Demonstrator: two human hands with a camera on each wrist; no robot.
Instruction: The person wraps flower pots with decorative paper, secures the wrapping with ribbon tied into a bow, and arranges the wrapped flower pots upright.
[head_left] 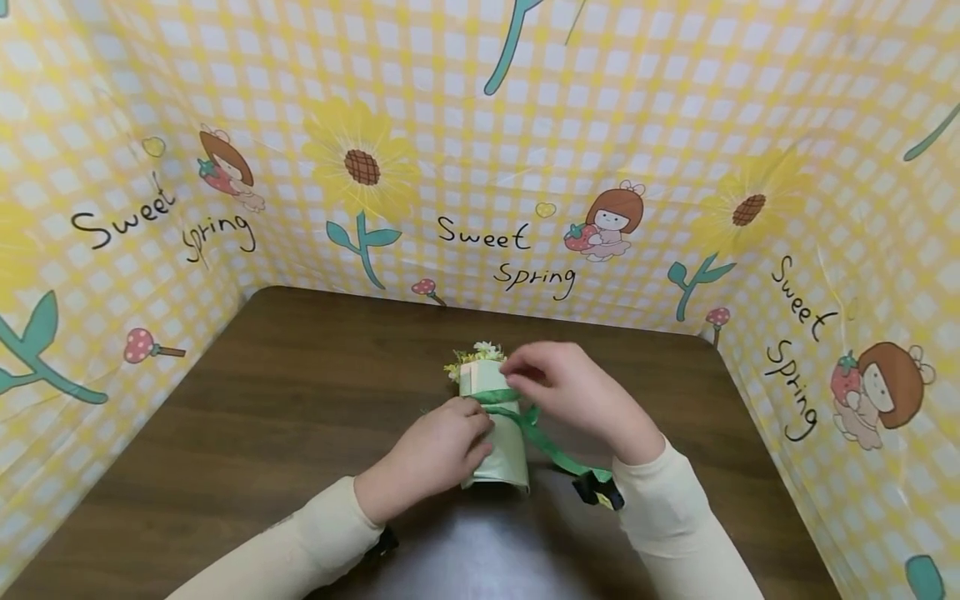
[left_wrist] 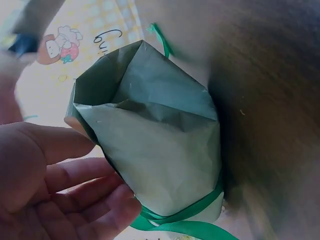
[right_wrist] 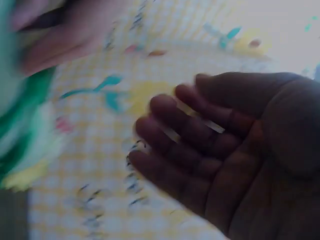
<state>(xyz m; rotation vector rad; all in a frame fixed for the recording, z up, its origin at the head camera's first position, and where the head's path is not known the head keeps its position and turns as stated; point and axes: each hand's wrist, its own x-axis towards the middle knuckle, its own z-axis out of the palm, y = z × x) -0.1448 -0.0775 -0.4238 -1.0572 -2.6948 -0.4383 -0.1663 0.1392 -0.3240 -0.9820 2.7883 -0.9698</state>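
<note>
A small bouquet wrapped in pale green paper [head_left: 495, 450] lies on the table, with white and yellow flowers [head_left: 487, 350] at its far end. Green ribbon [head_left: 498, 396] goes round its middle, and a ribbon tail runs off to the right under my right forearm. My left hand [head_left: 438, 442] rests against the left side of the wrap, its fingertips at the paper and ribbon. In the left wrist view the fingers are loosely bent beside the folded, hollow paper end [left_wrist: 145, 95]. My right hand [head_left: 570, 387] is raised by the bouquet's right side, fingers relaxed and holding nothing [right_wrist: 215, 140].
The brown wooden table [head_left: 262, 417] carries the bouquet near its middle. Yellow checked cloth [head_left: 465, 167] with printed flowers and lettering stands around the back and both sides. A black wrist mount [head_left: 597, 490] sits by my right cuff.
</note>
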